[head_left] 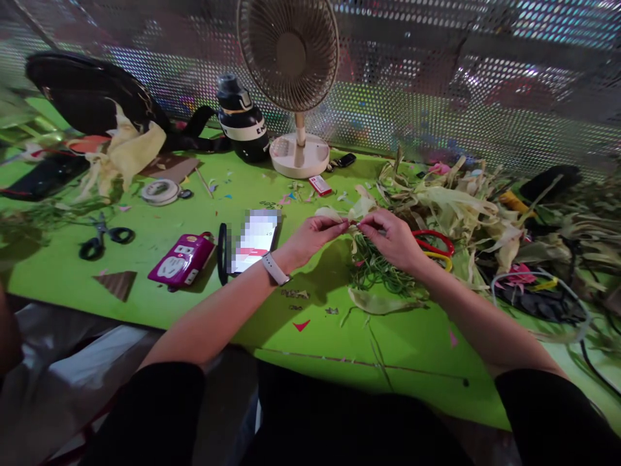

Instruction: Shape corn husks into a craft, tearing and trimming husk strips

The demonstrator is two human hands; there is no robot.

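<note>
Both hands meet above the middle of the table, fingertips almost touching. My left hand [315, 238], with a pale watch band on its wrist, pinches thumb against finger. My right hand [392, 241] pinches likewise. Between and just beyond the fingertips spreads a pale corn husk [363, 203], which both seem to grip; the exact hold is too small to make out. Under the right hand lies a tangle of green strands [376, 275], with red-handled scissors [436, 243] partly behind the wrist. A loose husk strip [385, 303] lies nearer me.
A heap of dry husks [456, 200] fills the right side. At the back stand a fan [301, 155] and a black bottle [242, 123]. Leftward lie a lit phone [257, 239], purple case [182, 261], black scissors [101, 236], tape roll [160, 191] and black bag [92, 90].
</note>
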